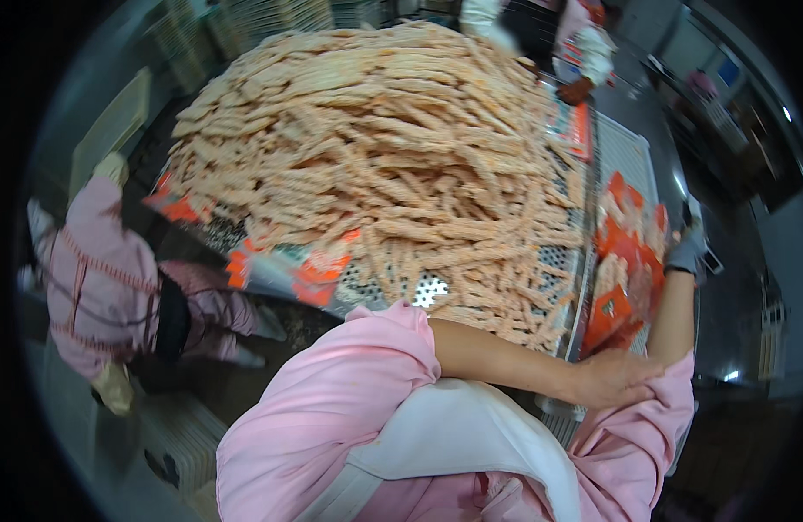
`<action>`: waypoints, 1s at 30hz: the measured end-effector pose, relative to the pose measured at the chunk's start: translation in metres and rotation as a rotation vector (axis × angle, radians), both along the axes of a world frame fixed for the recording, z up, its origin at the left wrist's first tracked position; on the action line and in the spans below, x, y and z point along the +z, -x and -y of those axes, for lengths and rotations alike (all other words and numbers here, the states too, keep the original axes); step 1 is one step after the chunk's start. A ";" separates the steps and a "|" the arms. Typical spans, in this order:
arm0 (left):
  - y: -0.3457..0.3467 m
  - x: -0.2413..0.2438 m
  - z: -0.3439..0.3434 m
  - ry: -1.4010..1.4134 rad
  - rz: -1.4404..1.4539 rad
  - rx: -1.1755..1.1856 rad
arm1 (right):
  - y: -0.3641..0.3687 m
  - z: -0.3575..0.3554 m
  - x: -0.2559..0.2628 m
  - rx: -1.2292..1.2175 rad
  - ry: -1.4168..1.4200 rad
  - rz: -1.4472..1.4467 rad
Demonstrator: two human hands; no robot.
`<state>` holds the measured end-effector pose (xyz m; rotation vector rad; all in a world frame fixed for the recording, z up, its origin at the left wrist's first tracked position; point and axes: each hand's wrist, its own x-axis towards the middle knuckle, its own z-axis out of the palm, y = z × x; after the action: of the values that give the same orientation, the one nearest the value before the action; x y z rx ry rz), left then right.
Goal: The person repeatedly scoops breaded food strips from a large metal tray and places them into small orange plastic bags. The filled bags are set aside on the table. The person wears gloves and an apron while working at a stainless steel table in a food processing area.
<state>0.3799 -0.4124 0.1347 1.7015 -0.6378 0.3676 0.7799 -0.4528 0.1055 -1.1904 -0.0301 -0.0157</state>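
My bare left hand [617, 378] reaches across my front and grips the pink sleeve [649, 417] of my right arm, near the elbow. My right hand [688, 251], in a grey glove, is blurred beside the filled plastic bags with orange print [620, 274]; whether it holds anything is unclear. Those bags lie in a white plastic tray [626, 143] at the right edge of a perforated metal table [430, 290]. On the table is a large heap of pale, rough-coated food sticks [375, 150]. Printed plastic bags [320, 264] lie along its near left edge.
A co-worker in pink [104, 274] stands at the left; another person's hand [574, 91] rests near bags [568, 124] at the far right corner. Stacked trays [277, 13] stand behind the heap, more [186, 437] at lower left. A metal counter [679, 176] runs along the right.
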 end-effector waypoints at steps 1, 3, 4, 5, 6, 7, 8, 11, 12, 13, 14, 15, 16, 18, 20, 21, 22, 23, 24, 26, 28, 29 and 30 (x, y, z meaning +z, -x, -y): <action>0.016 0.001 0.007 0.108 0.125 -0.066 | -0.049 0.033 -0.021 -0.091 -0.017 -0.026; 0.059 0.017 -0.001 0.196 0.246 -0.230 | -0.076 -0.015 -0.033 -0.073 0.189 0.219; 0.084 0.031 -0.010 0.199 0.232 -0.398 | -0.090 -0.026 -0.044 -0.088 0.293 0.339; 0.107 0.048 -0.028 0.078 0.029 -0.653 | -0.091 -0.049 -0.040 -0.095 0.387 0.472; 0.115 0.053 -0.045 -0.038 -0.022 -0.636 | -0.093 -0.052 -0.050 -0.119 0.496 0.587; 0.122 0.059 -0.064 -0.139 -0.064 -0.622 | -0.085 -0.061 -0.047 -0.150 0.605 0.712; 0.122 0.058 -0.085 -0.241 -0.133 -0.585 | -0.034 -0.104 -0.055 -0.045 0.646 0.822; 0.157 0.005 -0.177 -0.144 -0.272 -0.189 | 0.254 -0.197 -0.023 0.616 0.624 1.074; 0.176 -0.035 -0.214 -0.017 -0.375 0.055 | 0.296 -0.202 -0.047 0.661 0.800 1.327; 0.205 -0.044 -0.258 -0.246 -0.592 0.408 | 0.358 -0.208 -0.039 0.799 0.846 1.579; 0.230 -0.058 -0.296 -0.312 -0.737 0.642 | 0.392 -0.218 -0.066 0.960 0.841 1.612; 0.264 -0.087 -0.333 -0.695 -0.711 0.977 | 0.431 -0.226 -0.071 1.093 0.843 1.609; 0.296 -0.099 -0.368 -0.819 -0.663 1.060 | 0.461 -0.233 -0.084 1.094 0.808 1.626; 0.348 -0.132 -0.414 -0.872 -0.728 1.052 | 0.491 -0.249 -0.122 1.078 0.791 1.623; 0.351 -0.146 -0.436 -0.801 -0.843 0.982 | 0.495 -0.262 -0.156 1.022 0.836 1.587; 0.349 -0.145 -0.441 -0.830 -0.895 0.966 | 0.491 -0.265 -0.157 1.043 0.891 1.625; 0.347 -0.147 -0.442 -0.855 -0.945 0.946 | 0.483 -0.261 -0.154 1.068 0.951 1.662; 0.344 -0.150 -0.442 -0.870 -0.929 0.974 | 0.474 -0.255 -0.148 1.092 1.012 1.698; 0.338 -0.152 -0.441 -0.886 -0.907 1.005 | 0.463 -0.247 -0.138 0.994 0.992 1.676; 0.330 -0.152 -0.438 -0.786 -0.796 1.160 | 0.445 -0.237 -0.112 0.896 1.154 1.610; 0.302 -0.117 -0.438 -0.655 -0.571 1.227 | 0.431 -0.226 -0.091 0.832 1.323 1.524; 0.289 -0.099 -0.433 -0.583 -0.462 1.253 | 0.427 -0.222 -0.089 0.800 1.364 1.480; 0.274 -0.082 -0.425 -0.647 -0.395 1.269 | 0.424 -0.221 -0.089 0.792 1.549 1.414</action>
<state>0.1062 0.0122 0.0529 2.5567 0.7959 0.7075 0.3554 -0.2314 0.0168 -2.3480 -2.0644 -0.1543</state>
